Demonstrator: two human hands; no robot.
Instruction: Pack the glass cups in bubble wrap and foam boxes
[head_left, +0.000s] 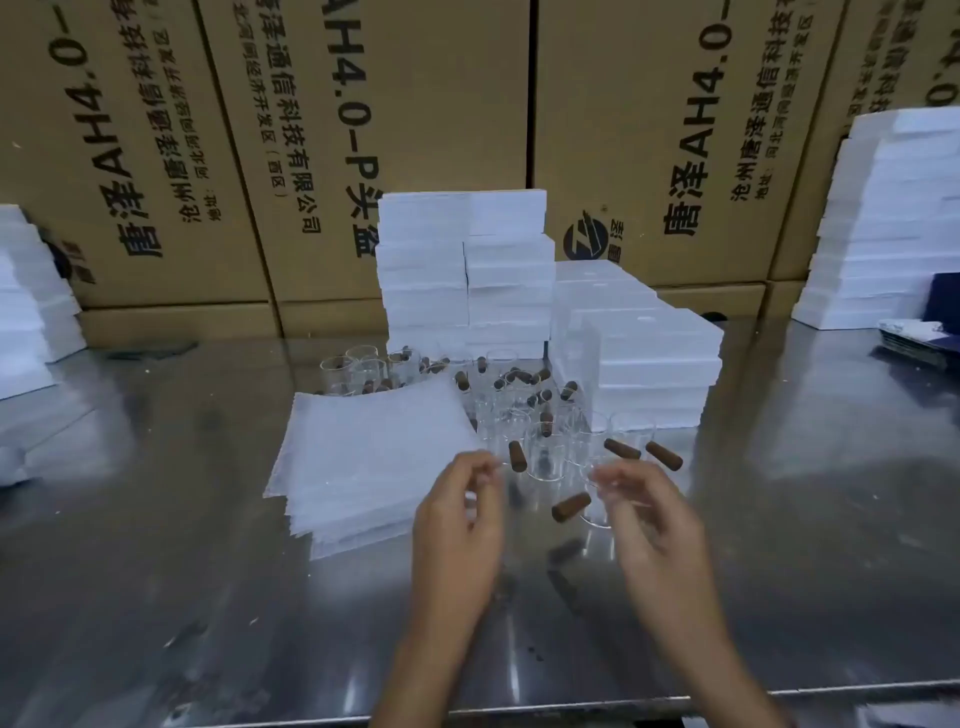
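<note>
Reflective steel surface (156, 597), viewed from the head camera.

Clear glass cups with brown cork-like handles (540, 447): a loose cluster standing at centre, between the wrap stack and the foam boxes.

Stack of white bubble-wrap sheets (363, 462): flat, left of the cups, its near right corner just beside the left hand.

White foam boxes (467, 270): tall piles behind the cups; a lower pile (654, 369) to their right; further piles at far left (26, 312) and far right (883, 218).

Brown printed cardboard cartons (415, 104): wall along the back.

Left hand (460, 525): fingers curled, pinching what seems a clear glass cup; blurred, contents uncertain.

Right hand (644, 514): fingers curled round one glass cup (597, 512), tilted, its brown handle (570, 506) pointing left.
</note>
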